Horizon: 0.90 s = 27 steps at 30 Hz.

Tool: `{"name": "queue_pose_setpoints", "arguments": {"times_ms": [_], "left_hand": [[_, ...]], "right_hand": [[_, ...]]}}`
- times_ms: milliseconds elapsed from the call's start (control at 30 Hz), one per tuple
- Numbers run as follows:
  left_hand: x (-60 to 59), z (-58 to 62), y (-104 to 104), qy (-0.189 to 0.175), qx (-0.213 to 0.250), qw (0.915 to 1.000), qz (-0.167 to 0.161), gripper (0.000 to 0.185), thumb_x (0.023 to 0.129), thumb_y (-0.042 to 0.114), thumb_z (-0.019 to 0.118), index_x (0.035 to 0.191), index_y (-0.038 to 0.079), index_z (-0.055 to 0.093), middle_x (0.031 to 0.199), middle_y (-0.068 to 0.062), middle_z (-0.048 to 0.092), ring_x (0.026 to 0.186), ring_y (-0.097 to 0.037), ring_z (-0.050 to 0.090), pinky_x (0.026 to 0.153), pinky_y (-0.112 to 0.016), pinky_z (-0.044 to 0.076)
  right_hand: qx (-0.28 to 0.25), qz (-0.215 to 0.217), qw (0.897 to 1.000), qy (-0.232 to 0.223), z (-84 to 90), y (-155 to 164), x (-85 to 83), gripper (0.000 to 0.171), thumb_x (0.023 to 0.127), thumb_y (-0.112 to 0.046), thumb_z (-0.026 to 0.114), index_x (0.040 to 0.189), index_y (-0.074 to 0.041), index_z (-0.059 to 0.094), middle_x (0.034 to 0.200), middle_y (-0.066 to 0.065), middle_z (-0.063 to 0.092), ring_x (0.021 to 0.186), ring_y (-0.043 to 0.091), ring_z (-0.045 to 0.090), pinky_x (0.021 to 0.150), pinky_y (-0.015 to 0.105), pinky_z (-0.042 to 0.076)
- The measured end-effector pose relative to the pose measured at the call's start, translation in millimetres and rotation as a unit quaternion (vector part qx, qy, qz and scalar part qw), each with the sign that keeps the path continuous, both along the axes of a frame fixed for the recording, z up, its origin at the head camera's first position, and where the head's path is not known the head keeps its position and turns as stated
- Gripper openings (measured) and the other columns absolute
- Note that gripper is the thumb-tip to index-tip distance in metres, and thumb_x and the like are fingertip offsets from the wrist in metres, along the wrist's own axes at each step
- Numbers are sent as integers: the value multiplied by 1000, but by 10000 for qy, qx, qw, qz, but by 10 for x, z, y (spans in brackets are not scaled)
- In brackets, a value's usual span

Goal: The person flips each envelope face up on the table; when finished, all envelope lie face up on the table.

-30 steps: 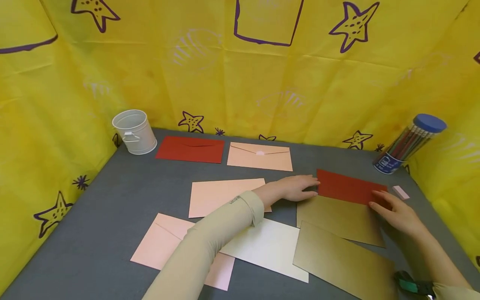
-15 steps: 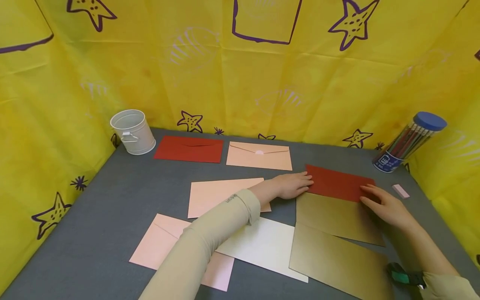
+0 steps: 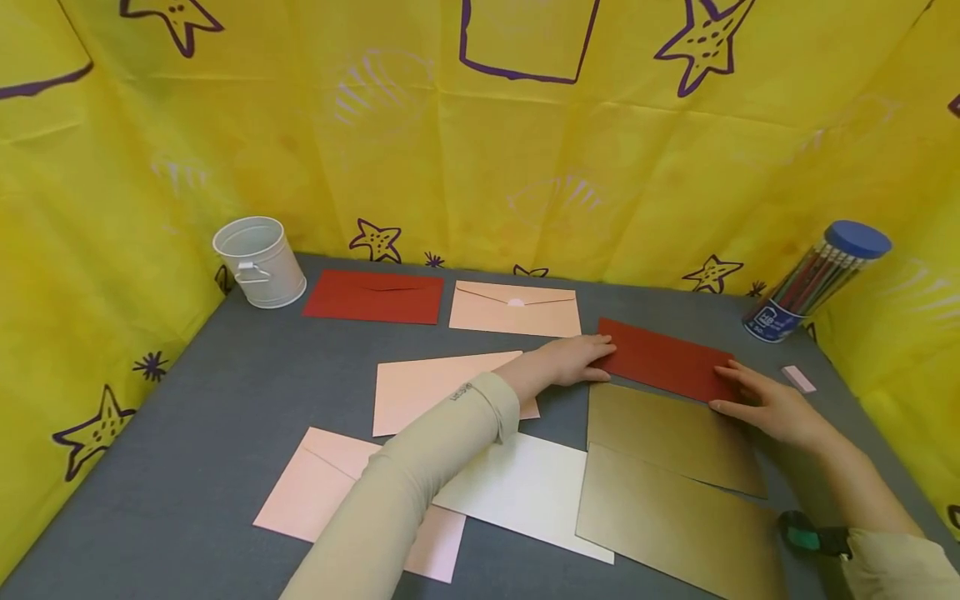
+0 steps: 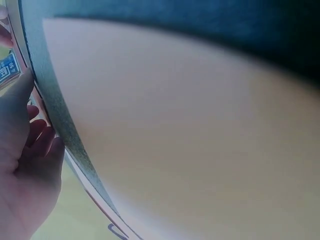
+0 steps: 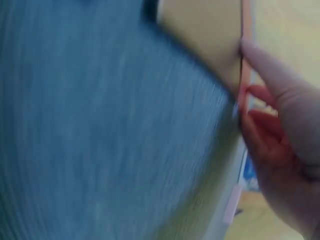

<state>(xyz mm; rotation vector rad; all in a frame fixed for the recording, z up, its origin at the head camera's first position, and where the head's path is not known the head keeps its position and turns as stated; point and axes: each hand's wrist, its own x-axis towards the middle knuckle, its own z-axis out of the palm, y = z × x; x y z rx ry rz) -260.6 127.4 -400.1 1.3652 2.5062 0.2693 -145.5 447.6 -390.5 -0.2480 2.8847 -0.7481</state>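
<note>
A dark red envelope (image 3: pixel 663 360) lies slanted at the right of the grey table (image 3: pixel 225 400), just above two gold envelopes (image 3: pixel 667 433). My left hand (image 3: pixel 581 358) holds its left end, fingers on top and thumb at the lower corner. My right hand (image 3: pixel 765 404) pinches its right corner. In the right wrist view, which is blurred, the thumb and fingers of my right hand (image 5: pixel 285 150) close on a thin red edge. The left wrist view shows my left hand (image 4: pixel 25 175) beside a peach envelope (image 4: pixel 200 140).
A white bucket (image 3: pixel 258 262) stands at the back left, with a second red envelope (image 3: pixel 372 297) and a peach one (image 3: pixel 515 309) beside it. Peach (image 3: pixel 431 387), pink (image 3: pixel 322 487) and white (image 3: pixel 536 492) envelopes lie under my left arm. A pencil tube (image 3: pixel 821 283) and pink eraser (image 3: pixel 797 379) sit far right.
Both hands have moved the red envelope to the left and away from me, off the upper gold envelope, and turned it to a steeper slant.
</note>
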Motion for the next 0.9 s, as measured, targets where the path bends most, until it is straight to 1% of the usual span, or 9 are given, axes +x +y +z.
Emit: {"name": "queue_pose_setpoints", "arguments": {"times_ms": [67,167,233,300,367,467,633,733,900], "left_hand": [[-12,1,-4,56,34,10000,-4,60,101,37,50,152,10,32,159,-6,24,146,-17,22,115,-23,17],[-25,-3,-5,150,107,9998,-44,59,101,36,51,151,9,35,158,-7,28,144,-18,26,114,-22,18],[-29,-9,-6,181,138,9997,-60,58,101,36,51,150,9,36,157,-7,30,144,-18,27,114,-22,19],[-31,-13,-10,179,182,9996,-74,57,101,35,51,150,8,38,156,-7,32,143,-18,29,114,-22,19],[-34,-18,-15,144,253,9995,-72,56,101,35,52,149,8,39,156,-8,33,143,-18,29,114,-22,20],[-38,-27,-26,109,371,9992,-72,55,101,33,53,148,8,41,155,-8,35,142,-19,31,114,-22,20],[-47,-47,-38,108,486,9987,-79,53,101,32,54,147,7,43,153,-8,37,141,-19,33,114,-22,20],[-48,-48,-40,124,516,9986,-83,53,101,32,54,146,7,44,152,-8,39,141,-20,34,114,-22,20],[-34,-37,-43,184,532,9984,-105,52,100,31,55,145,6,46,151,-8,41,140,-20,35,113,-22,21]], "right_hand": [[91,110,9998,170,-18,43,0,71,92,-34,68,146,2,39,149,36,26,128,57,36,112,42,29],[183,301,9983,455,-51,96,-4,69,91,-30,70,145,2,41,145,38,32,123,56,42,102,7,22],[265,408,9971,588,-68,118,-9,68,90,-28,71,144,2,42,142,39,36,122,57,42,105,10,23],[354,493,9961,638,-74,130,-14,69,90,-28,71,144,2,42,139,40,39,122,58,41,110,36,32],[529,564,9949,652,-75,139,-16,70,91,-30,70,145,1,40,138,40,40,121,58,41,100,59,34],[736,719,9920,737,-85,144,-21,69,91,-29,69,145,3,40,134,41,43,119,58,43,89,67,37],[1010,937,9852,1020,-102,139,-4,66,93,-27,67,144,5,40,135,38,45,119,55,46,101,56,35],[1145,1125,9777,1351,-129,138,15,63,93,-26,67,143,5,42,135,34,48,119,52,49,114,27,22],[1338,1531,9559,2120,-201,157,27,56,91,-18,70,136,7,49,130,29,55,112,48,56,105,6,8]]}}
